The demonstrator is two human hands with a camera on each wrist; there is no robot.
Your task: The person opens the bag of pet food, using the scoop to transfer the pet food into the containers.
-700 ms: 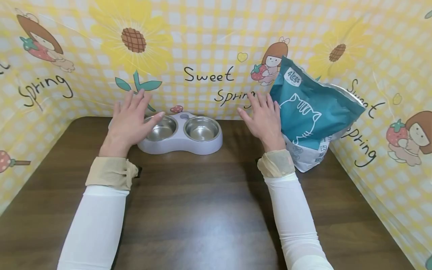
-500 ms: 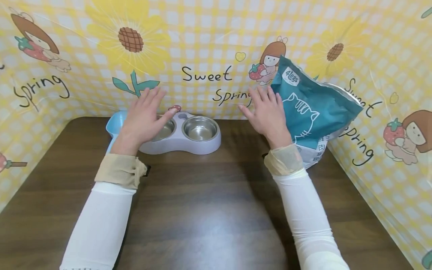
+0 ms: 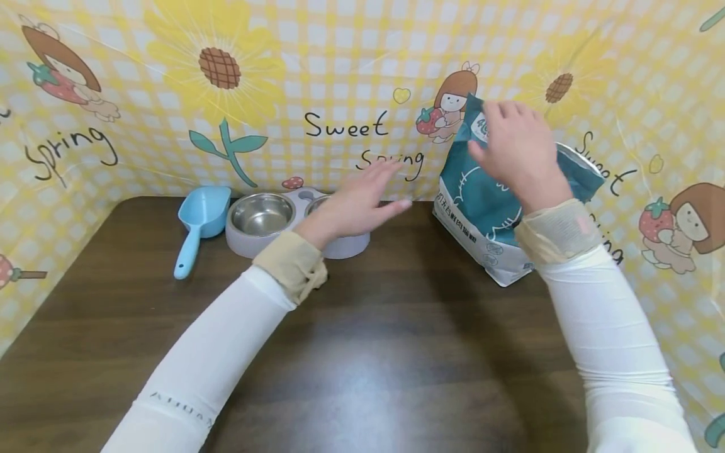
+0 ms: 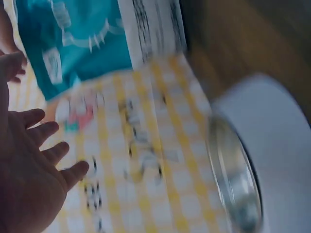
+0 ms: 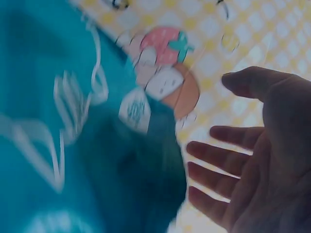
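A teal and white pet food bag (image 3: 481, 195) with a cat drawing stands at the back right of the table. My right hand (image 3: 518, 148) is in front of its upper part, fingers extended; the right wrist view shows the hand (image 5: 262, 160) beside the bag (image 5: 131, 170) with nothing in it. My left hand (image 3: 362, 201) hovers above the double pet bowl (image 3: 266, 242), covering much of its right bowl. In the left wrist view the left hand (image 4: 34, 165) has its fingers spread, holding nothing.
A light blue scoop (image 3: 204, 211) lies left of the double bowl, handle toward the front. The brown wooden table (image 3: 340, 352) is bordered by a yellow checked cloth (image 3: 340, 63) at the back and sides.
My left hand has moved right, from over the left bowl to over the right one, uncovering the scoop. My right hand has risen and moved right, in front of the bag's top.
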